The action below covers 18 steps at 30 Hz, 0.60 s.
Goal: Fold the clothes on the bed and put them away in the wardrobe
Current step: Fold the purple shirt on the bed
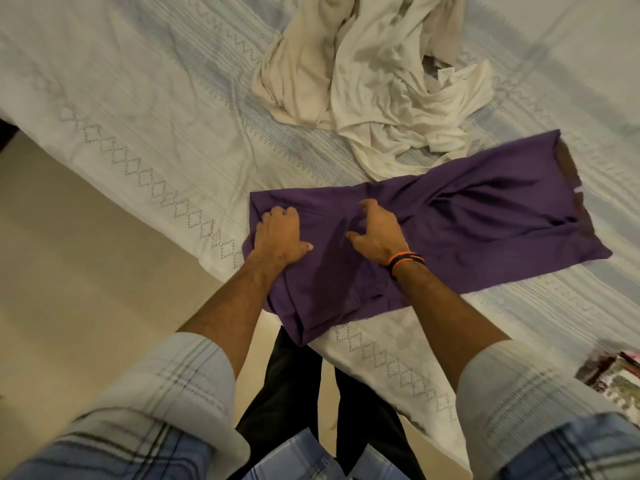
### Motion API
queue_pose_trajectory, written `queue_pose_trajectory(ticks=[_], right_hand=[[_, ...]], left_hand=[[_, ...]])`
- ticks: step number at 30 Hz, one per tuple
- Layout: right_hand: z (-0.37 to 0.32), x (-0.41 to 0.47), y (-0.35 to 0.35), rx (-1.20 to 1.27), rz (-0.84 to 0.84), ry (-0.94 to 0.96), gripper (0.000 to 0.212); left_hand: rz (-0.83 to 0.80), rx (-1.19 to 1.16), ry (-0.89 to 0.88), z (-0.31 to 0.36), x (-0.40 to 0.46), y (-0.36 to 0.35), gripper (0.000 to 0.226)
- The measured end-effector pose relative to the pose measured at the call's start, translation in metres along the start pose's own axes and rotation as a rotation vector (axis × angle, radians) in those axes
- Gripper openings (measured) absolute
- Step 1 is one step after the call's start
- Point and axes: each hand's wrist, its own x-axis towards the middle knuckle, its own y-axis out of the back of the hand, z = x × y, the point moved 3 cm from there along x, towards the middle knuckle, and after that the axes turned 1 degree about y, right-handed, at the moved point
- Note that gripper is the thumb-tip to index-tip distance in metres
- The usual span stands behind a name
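A purple garment lies folded into a long strip across the bed, its near end hanging slightly over the bed's edge. My left hand rests on the garment's left end with its fingers curled into the cloth at the far edge. My right hand, with an orange and black band at the wrist, sits near the garment's middle, fingers bent and gathering a bunched fold of purple cloth. A crumpled heap of cream and white clothes lies farther back on the bed, touching the purple garment's far edge.
The bed is covered by a white sheet with pale blue stripes and a diamond border. Beige floor lies to the left of the bed's edge. A patterned item shows at the right edge.
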Motion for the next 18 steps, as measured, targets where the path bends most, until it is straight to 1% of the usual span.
queue_pose_trajectory(ticks=[2,7,10,15,18], right_hand=[[0.005,-0.008,0.014,0.037,0.033,0.0,0.067],[0.029,-0.023,0.04,0.184,0.087,-0.05,0.066],[0.054,-0.034,0.072,0.286,0.141,-0.092,0.063],[0.107,-0.041,0.118,0.325,0.208,-0.12,0.059],[0.138,-0.039,0.14,0.37,0.236,-0.169,0.057]], left_hand=[[-0.041,-0.046,-0.029,0.017,-0.002,0.008,0.079],[-0.049,-0.158,-0.087,0.063,-0.008,0.016,0.076],[-0.045,-0.173,-0.139,0.108,-0.012,0.018,0.073],[-0.046,-0.218,-0.186,0.178,-0.013,0.015,0.069],[-0.054,-0.218,-0.206,0.213,-0.005,0.008,0.068]])
